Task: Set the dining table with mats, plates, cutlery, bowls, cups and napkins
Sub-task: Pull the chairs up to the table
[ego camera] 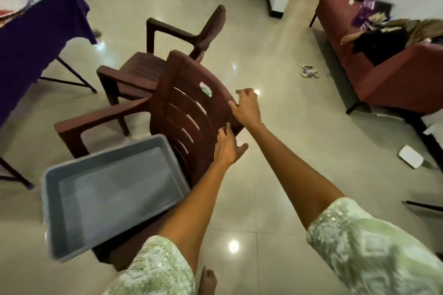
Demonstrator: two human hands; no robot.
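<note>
Far left: dining table point(36, 31) w/ purple cloth, plate point(10, 3) on it. Near left: grey plastic tub point(112, 194) on brown chair point(187, 112). Left hand point(227, 148), fingers apart, touches chair back; right hand point(247, 108) grips its top edge.

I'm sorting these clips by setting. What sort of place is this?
Most likely a living and dining room in a home, or a small hall. A table under a purple cloth bears a plate, brown plastic armchairs stand on a glossy tiled floor, and a red sofa holds clothes.
</note>
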